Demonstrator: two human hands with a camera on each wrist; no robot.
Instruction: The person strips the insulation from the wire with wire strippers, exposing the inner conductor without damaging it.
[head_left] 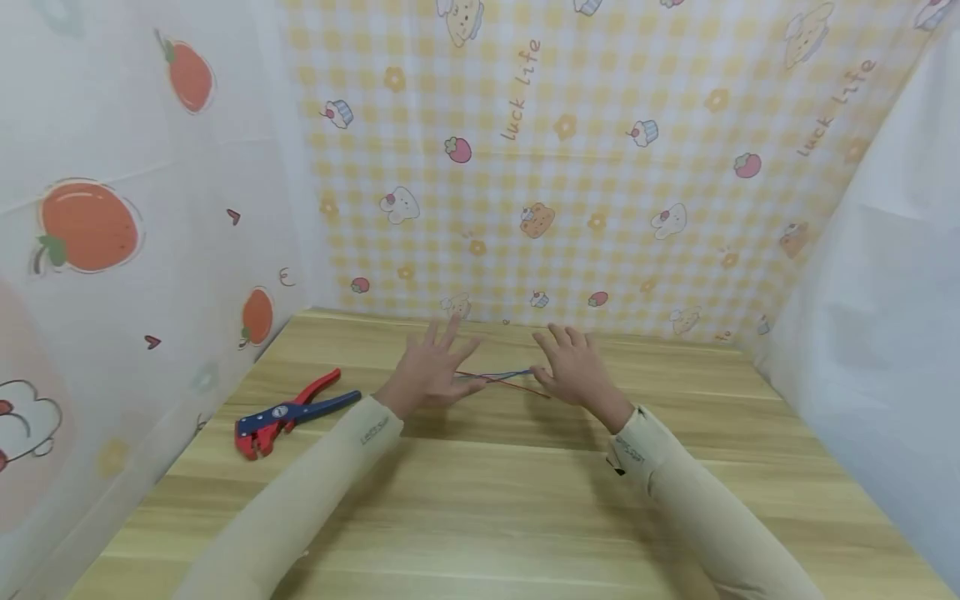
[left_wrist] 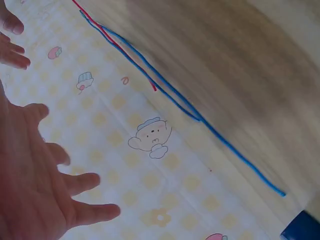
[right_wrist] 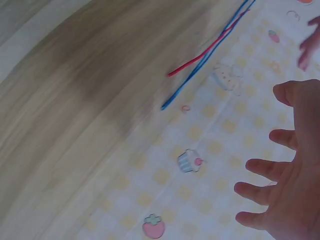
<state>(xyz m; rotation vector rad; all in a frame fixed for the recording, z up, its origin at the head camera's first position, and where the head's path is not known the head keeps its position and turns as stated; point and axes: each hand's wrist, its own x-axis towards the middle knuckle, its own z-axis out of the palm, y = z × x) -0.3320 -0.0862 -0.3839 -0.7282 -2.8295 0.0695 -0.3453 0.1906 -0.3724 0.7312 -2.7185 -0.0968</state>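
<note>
My left hand (head_left: 435, 371) is held out with its fingers spread, at the left of some thin wires lying on the table. Opposite it, my right hand (head_left: 577, 371) is also spread, close to the wires' right end. Neither hand grips anything. Blue wire strands (left_wrist: 240, 154) run side by side and partly overlap. A shorter-looking red wire (right_wrist: 187, 63) crosses over them, its end angled away from the blue ends in the right wrist view. In the head view, the left hand hides part of the wires.
A wire stripper (head_left: 281, 412) with one red and one blue handle lies on the wooden table (head_left: 480, 517), left of the left hand. Behind the table hangs a yellow checked cloth (head_left: 495, 192). White sheets stand at both sides.
</note>
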